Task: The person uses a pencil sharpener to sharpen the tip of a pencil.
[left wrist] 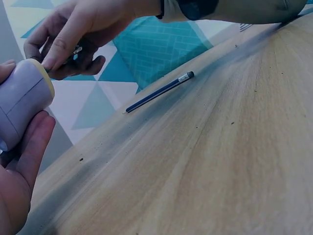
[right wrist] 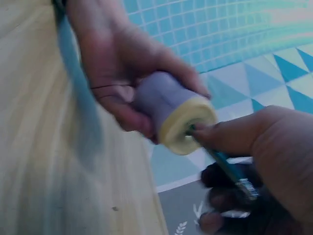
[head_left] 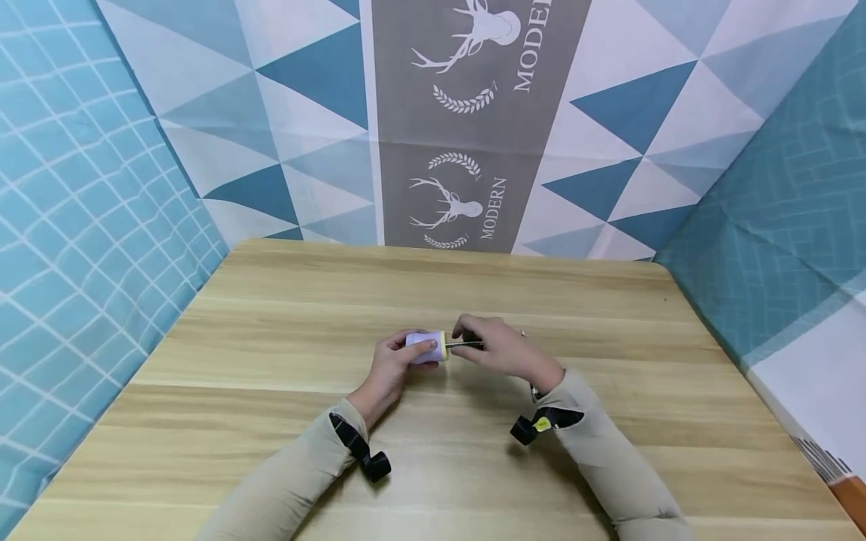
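Observation:
My left hand (head_left: 391,370) grips a small lavender pencil sharpener (head_left: 423,348) with a pale yellow end, tilted on its side above the table. That end faces my right hand (head_left: 502,349). Between thumb and fingers, the right hand pinches a dark green pencil (right wrist: 227,169). In the right wrist view the pencil's tip end sits in the hole of the yellow face (right wrist: 178,128), and its metal band shows near the other end. A second, dark blue pencil (left wrist: 159,92) lies on the table, mostly hidden by the right hand and wrist in the head view.
The wood-grain table (head_left: 325,308) spreads around both hands. Behind it hangs a patterned cloth (head_left: 325,98) with triangles and deer prints. Blue grid cloth (head_left: 88,203) borders the left side, teal cloth (head_left: 778,195) the right. A striped item (head_left: 822,458) is at the right edge.

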Demonstrator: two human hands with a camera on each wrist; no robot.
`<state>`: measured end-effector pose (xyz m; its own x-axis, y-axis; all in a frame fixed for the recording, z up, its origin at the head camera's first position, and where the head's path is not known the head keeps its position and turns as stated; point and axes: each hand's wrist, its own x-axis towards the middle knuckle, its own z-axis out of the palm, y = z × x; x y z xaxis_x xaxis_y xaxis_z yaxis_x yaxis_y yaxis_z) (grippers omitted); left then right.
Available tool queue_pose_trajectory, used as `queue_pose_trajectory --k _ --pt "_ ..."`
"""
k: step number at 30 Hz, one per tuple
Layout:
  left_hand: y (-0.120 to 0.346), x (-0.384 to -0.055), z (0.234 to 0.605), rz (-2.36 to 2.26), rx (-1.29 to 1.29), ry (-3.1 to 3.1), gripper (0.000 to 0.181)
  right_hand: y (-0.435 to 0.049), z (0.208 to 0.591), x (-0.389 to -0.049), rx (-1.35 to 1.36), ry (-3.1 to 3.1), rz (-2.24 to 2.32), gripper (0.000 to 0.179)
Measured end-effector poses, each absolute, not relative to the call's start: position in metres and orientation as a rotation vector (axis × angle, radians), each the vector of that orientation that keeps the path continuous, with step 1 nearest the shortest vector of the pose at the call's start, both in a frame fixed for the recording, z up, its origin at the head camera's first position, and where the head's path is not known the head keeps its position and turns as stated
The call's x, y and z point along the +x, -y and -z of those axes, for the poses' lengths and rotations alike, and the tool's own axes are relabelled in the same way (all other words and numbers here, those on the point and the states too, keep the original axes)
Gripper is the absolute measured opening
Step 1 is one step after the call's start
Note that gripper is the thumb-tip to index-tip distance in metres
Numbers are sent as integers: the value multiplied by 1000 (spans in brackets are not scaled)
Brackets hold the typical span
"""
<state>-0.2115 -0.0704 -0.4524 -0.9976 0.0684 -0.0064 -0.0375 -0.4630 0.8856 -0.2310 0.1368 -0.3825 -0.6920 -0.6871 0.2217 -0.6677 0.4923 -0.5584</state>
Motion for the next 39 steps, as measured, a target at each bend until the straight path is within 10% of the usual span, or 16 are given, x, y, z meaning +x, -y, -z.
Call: queue_pose_trajectory --k 14,31,39 --pt "71 -211 453 -2627 47 -1588 13 -130 412 -237 -1837 -2930 772 25" --pt "70 -212 453 -2612 66 -1629 16 -126 391 -241 -582 -2083 1409 22" --pt "70 -212 453 -2611 44 -1660 18 -128 390 -245 -499 -1955 1377 22"
